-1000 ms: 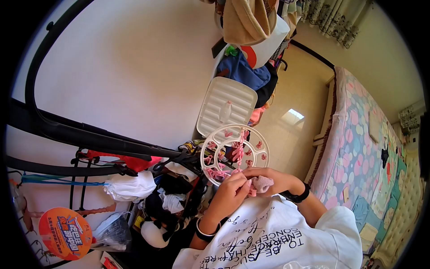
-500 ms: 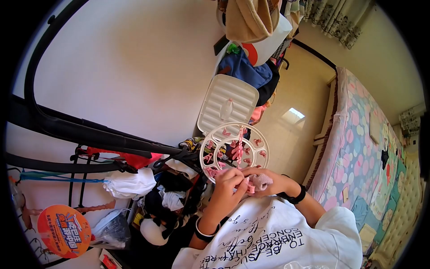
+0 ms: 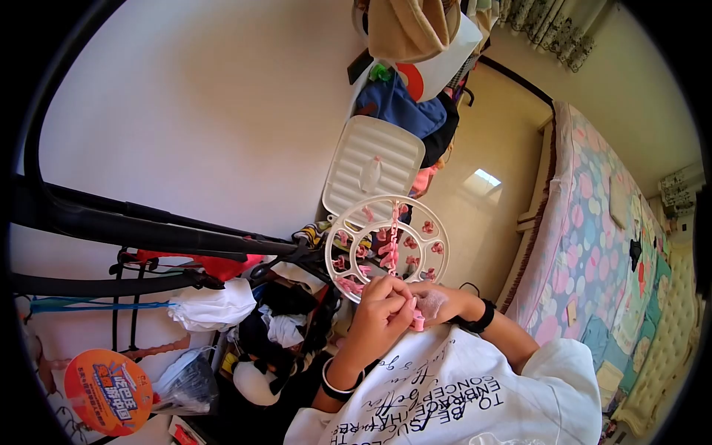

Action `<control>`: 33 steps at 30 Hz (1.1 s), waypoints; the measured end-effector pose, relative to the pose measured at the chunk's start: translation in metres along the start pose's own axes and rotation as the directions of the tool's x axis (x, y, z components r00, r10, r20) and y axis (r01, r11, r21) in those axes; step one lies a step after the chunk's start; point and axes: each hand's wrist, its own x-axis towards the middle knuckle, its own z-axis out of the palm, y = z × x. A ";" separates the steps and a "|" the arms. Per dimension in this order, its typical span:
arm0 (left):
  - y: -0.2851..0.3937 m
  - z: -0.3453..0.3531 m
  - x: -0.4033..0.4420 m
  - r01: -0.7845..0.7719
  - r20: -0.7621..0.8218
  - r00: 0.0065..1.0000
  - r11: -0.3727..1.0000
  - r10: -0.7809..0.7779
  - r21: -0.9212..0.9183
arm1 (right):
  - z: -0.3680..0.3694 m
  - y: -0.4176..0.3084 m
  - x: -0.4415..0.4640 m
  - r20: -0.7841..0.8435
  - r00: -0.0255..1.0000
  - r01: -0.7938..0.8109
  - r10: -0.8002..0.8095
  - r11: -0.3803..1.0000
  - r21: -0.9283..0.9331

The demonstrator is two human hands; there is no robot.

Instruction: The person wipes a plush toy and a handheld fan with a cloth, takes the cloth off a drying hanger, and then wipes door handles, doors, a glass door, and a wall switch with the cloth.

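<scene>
In the head view, my left hand (image 3: 382, 308) and my right hand (image 3: 449, 302) meet in front of my shirt, just below a round cream drying hanger (image 3: 334, 256) with pink clips and a pink chain. Between them is a small greyish-pink fuzzy cloth (image 3: 430, 302), sock-like in look. My right hand is closed round the cloth. The fingers of my left hand are pinched together at its near side, where a bright pink piece (image 3: 418, 320) pokes out; whether this is a clip or part of the cloth I cannot tell. The fingers partly hide the hold.
A ribbed whitish lid (image 3: 374, 163) lies beyond the hanger. Black bars (image 3: 148, 230) cross at left, above bags and heaped clothes (image 3: 271, 326). An orange round fan (image 3: 108, 391) is at lower left. The bed (image 3: 571, 245) stands at right, beside the tiled floor (image 3: 482, 222).
The cloth's rolled, open end no longer shows; the cloth now looks flatter against my right hand. My left fingers have shifted slightly, and the hanger has turned a little.
</scene>
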 end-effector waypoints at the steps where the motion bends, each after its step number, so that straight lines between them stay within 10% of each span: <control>1: 0.001 -0.002 0.001 -0.021 0.001 1.000 1.000 0.021 -0.008 | 0.002 -0.003 0.001 -0.025 0.999 -0.024 0.024 1.000 0.014; 7: 0.000 -0.005 0.004 -0.044 -0.018 0.999 0.997 0.043 -0.068 | 0.000 0.006 0.013 -0.059 0.979 0.166 -0.193 0.935 -0.314; 14: 0.008 -0.009 0.009 -0.040 0.030 0.999 0.994 0.043 -0.102 | 0.000 -0.001 0.011 -0.045 0.995 0.083 -0.095 0.974 -0.210; 33: 0.005 -0.004 0.016 0.109 0.043 0.994 0.978 -0.103 -0.179 | -0.005 0.016 0.011 -0.278 0.858 0.216 -0.433 0.793 -0.569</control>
